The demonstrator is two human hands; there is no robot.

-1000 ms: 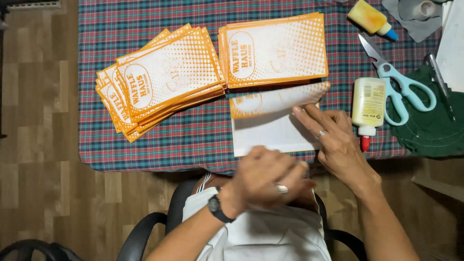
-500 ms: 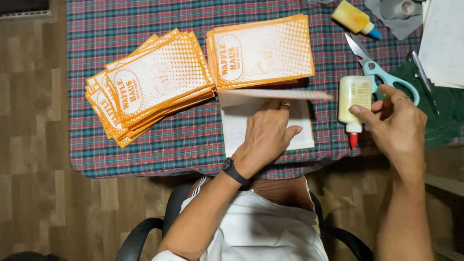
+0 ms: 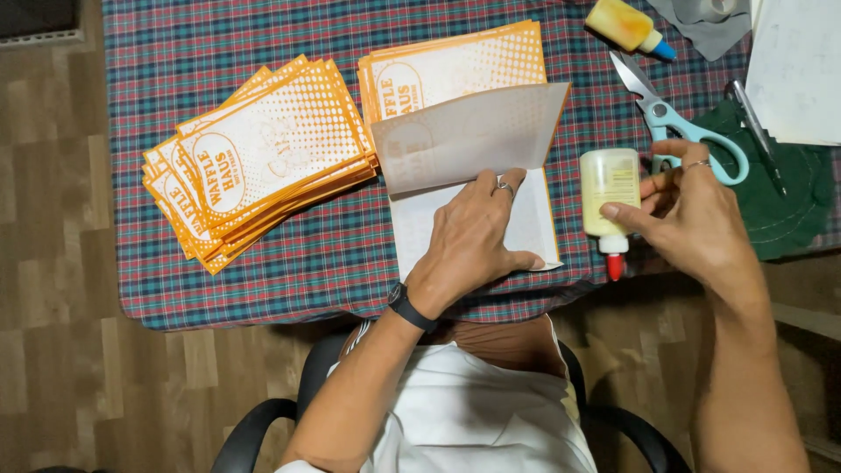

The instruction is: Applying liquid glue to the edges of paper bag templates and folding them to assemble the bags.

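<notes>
Orange-and-white dotted paper bags [image 3: 263, 162] fan across a tablecloth [image 3: 333, 254] of red, green and blue plaid. A pale yellow glue bottle [image 3: 609, 188] carries a red tip; the scissors [image 3: 679, 123] have light teal handles, beside dark green cloth [image 3: 788, 206].

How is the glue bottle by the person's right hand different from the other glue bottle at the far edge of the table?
The near glue bottle is pale cream with a red tip; the far glue bottle is deeper yellow with a blue tip. The near one lies straight, tip toward the person, with the right hand on it; the far one lies slanted and untouched. Both lie on their sides on the plaid tablecloth.
</notes>
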